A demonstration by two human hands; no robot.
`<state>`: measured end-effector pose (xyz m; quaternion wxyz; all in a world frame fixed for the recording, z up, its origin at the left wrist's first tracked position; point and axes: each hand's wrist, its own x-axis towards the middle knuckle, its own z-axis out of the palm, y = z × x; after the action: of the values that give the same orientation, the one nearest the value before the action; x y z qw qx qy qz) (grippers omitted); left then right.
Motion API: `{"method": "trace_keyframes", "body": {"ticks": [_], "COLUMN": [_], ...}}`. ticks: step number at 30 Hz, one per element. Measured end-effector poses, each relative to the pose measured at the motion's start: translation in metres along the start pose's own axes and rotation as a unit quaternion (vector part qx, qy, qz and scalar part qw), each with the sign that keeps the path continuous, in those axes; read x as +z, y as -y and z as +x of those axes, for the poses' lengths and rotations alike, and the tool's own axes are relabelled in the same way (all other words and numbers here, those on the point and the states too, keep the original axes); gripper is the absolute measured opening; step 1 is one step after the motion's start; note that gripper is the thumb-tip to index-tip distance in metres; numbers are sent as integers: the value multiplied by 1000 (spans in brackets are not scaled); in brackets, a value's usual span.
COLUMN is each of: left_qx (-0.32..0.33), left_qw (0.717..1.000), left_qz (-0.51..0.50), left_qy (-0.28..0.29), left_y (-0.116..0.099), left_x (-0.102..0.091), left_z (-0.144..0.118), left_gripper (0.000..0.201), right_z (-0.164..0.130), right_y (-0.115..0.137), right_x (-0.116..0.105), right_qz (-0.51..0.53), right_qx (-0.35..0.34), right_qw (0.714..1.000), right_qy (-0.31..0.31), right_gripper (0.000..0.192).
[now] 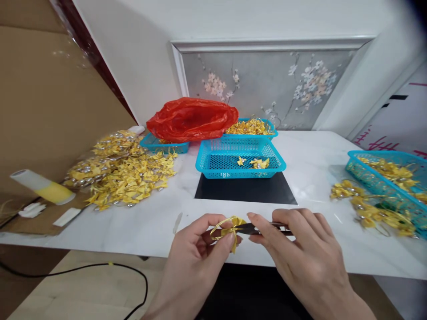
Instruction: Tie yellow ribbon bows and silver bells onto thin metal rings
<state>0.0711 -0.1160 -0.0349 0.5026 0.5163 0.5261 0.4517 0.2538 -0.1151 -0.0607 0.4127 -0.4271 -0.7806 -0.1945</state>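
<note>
On the table (310, 169) I watch from afar, the middle basket (240, 174) stands on a mat (247, 192), a few pieces (260, 163) inside; the rear basket (275, 132) stands behind it, a bag (190, 122) to its left. A heap (130, 180) lies left (a tube (43, 186) is farther left still). At right, loose ornaments (370, 213) lie beside the right basket (382, 153). The left hand (200, 249) and right hand (308, 249) are before the mat.

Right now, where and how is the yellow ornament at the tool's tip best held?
Probably pinched at the folded body of the yellow ornament, from the left, as the left hand does. Its thin gold loop juts out leftward and looks bendable, while the dark tool in the right hand comes from the right, so that side should stay free.
</note>
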Motion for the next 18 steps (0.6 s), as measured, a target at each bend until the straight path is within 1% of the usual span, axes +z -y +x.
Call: {"method": "trace_keyframes", "body": {"ticks": [3,7,12,18], "left_qx": [-9,-13,-13,-21], "left_qw": [1000,1000,1000,1000], "left_qz": [1,-16,-3,10], "left_qy": [-3,-15,-9,-4], "left_y": [-4,-7,-7,-5], "left_x": [1,3,3,2], "left_z": [0,1,2,0], "left_gripper": [8,9,8,6], "right_z": [0,-1,-1,-2], "right_y": [1,0,1,3], "right_x": [1,0,-1,1], "right_qz": [5,7,14,14], "right_qx": [2,-15,-10,-3], "right_qw": [1000,999,1000,999], "right_qy": [7,32,26,37], "right_gripper": [19,24,23,20]}}
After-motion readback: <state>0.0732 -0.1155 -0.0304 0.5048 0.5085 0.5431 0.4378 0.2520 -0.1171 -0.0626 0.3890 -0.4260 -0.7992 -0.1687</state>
